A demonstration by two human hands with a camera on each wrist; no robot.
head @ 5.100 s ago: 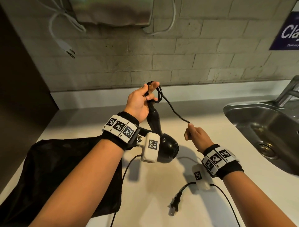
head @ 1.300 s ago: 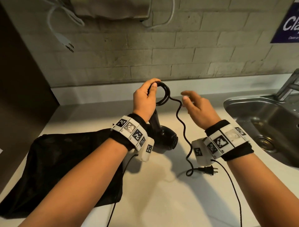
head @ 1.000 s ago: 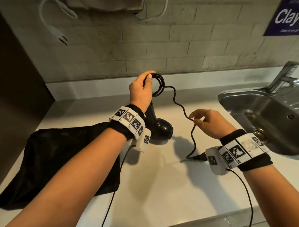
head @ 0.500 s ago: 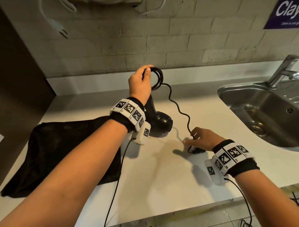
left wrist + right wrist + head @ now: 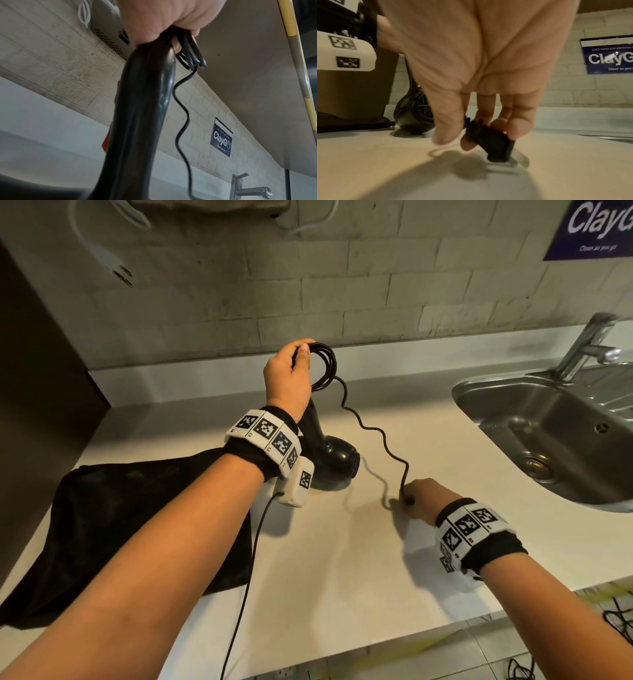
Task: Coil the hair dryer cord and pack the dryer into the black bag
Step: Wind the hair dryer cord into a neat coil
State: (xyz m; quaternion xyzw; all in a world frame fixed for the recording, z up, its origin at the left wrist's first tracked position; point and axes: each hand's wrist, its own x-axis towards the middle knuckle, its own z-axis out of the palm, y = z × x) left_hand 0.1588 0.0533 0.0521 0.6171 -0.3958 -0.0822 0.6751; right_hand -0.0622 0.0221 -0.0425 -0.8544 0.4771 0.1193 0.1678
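A black hair dryer [image 5: 337,458] stands nozzle-down on the white counter [image 5: 342,570], its handle [image 5: 142,108] upright. My left hand [image 5: 289,374] grips the top of the handle together with several coiled loops of black cord [image 5: 323,366]. The loose cord [image 5: 373,433] snakes down to my right hand [image 5: 419,498], low on the counter. In the right wrist view its fingers [image 5: 518,125] pinch the black plug [image 5: 491,140], prongs just above the surface. The black bag [image 5: 137,525] lies flat at the left, under my left forearm.
A steel sink [image 5: 555,436] with a tap [image 5: 589,344] sits at the right. A tiled wall runs behind, with a white cable and plug [image 5: 116,268] hanging at upper left and a blue sign [image 5: 592,227] at upper right. A dark panel [image 5: 37,392] borders the left.
My right hand left the coil, ran down the loose cord and took hold of the plug at the counter. The left hand kept the dryer handle and coil upright.
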